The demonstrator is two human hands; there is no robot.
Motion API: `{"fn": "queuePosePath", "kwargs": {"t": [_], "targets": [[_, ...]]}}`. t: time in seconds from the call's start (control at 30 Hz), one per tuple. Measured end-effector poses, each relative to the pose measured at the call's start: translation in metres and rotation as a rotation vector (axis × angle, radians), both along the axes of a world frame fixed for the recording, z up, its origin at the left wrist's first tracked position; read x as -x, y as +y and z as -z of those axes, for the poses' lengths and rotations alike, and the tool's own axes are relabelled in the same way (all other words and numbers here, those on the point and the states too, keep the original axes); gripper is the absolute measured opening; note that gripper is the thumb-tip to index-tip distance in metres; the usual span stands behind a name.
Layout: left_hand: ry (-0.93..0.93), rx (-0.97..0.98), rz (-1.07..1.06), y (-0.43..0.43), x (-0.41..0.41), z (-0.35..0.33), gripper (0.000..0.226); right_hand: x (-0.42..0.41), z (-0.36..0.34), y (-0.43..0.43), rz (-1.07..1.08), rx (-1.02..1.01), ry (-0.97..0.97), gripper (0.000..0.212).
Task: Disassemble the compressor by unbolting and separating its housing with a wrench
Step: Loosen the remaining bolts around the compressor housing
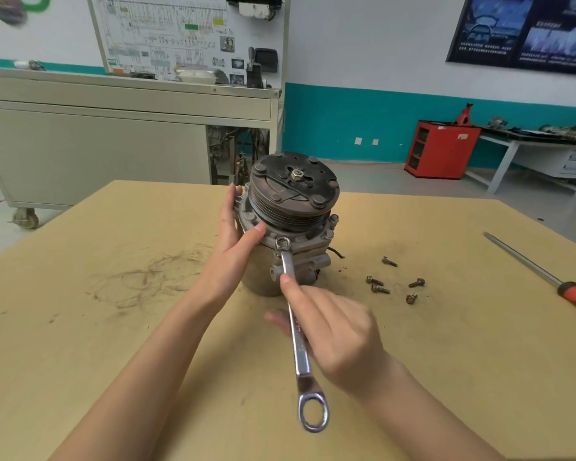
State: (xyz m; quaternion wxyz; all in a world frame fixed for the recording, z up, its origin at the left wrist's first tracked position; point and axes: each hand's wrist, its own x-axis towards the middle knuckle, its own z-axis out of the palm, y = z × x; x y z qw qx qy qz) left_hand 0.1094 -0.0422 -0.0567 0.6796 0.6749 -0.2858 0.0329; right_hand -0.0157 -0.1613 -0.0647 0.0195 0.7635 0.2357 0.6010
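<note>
A grey compressor (290,207) stands upright on the wooden table (113,327), its dark pulley face on top. My left hand (236,234) grips its left side, thumb on the flange. A chrome ring wrench (300,334) has its small ring end seated on a flange bolt (282,242) at the front of the housing. My right hand (333,331) holds the wrench shaft, index finger stretched along it, thumb under it. The large ring end points toward me. More bolts (331,221) sit in the flange at the right.
Several loose bolts (379,284) lie on the table right of the compressor. A screwdriver (546,277) with a red handle lies at the far right. Scratch marks cover the table's left. A grey cabinet and a red cabinet stand behind.
</note>
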Motion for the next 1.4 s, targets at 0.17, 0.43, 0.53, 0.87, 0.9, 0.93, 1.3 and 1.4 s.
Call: {"fn": "queuePosePath", "kwargs": {"t": [0.17,0.43,0.53,0.87,0.9,0.93,1.3,1.4], "targets": [[0.004,0.004,0.002,0.001,0.001,-0.001,0.068,0.0,-0.002,-0.023,-0.097,-0.107,0.052,0.024],[0.02,0.021,-0.001,0.0,0.002,-0.005,0.082,0.002,-0.018,-0.046,-0.651,-0.99,0.64,0.015],[0.024,0.016,0.002,0.0,-0.001,-0.002,0.072,-0.004,-0.027,-0.058,-0.753,-1.197,0.736,0.018],[0.005,0.021,-0.03,-0.001,0.0,-0.002,0.067,0.01,-0.026,-0.007,0.0,-0.058,0.012,0.023],[0.001,0.019,-0.031,-0.001,0.0,-0.001,0.067,0.009,-0.027,-0.003,0.032,-0.035,0.001,0.024],[-0.001,0.016,-0.033,0.0,-0.001,-0.001,0.067,0.008,-0.026,0.0,0.067,-0.022,0.001,0.025],[0.005,0.017,-0.019,-0.002,0.001,-0.004,0.08,0.015,-0.011,0.006,0.08,-0.066,0.113,0.024],[-0.001,0.012,-0.024,-0.001,0.001,-0.004,0.08,0.012,-0.009,0.007,0.041,-0.102,0.139,0.022]]}}
